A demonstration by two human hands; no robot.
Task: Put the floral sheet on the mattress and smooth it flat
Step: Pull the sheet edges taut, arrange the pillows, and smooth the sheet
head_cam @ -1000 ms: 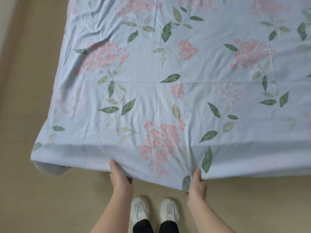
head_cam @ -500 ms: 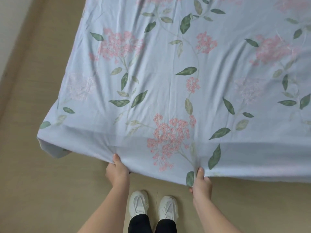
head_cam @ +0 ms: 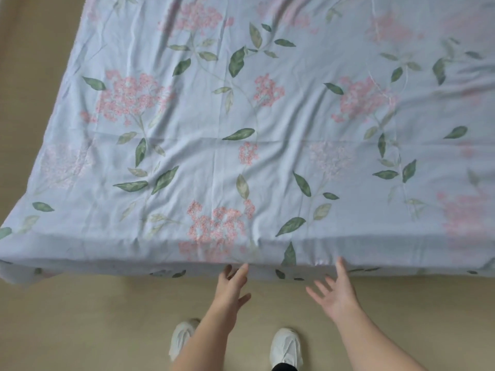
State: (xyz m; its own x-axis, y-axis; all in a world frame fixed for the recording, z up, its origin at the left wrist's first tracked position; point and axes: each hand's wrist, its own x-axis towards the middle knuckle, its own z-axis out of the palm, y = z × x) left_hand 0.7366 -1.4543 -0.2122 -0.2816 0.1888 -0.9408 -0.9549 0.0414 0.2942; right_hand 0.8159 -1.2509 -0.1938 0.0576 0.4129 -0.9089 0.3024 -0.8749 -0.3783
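Note:
The floral sheet, pale blue with pink flower clusters and green leaves, lies spread over the mattress and fills most of the head view. Its near edge hangs down over the mattress front, and the mattress itself is hidden under it. Light creases run across the middle and the far part. My left hand is open just below the hanging edge, fingertips at the cloth. My right hand is open with fingers spread, its fingertips close to the same edge. Neither hand holds the sheet.
Beige floor runs along the near side and up the left side of the mattress. My two white shoes stand on it just in front of the bed. The sheet's near left corner droops toward the floor.
Both hands have let go of the sheet's near edge and opened. The edge has dropped and now hangs over the mattress front. The view has shifted closer to the bed.

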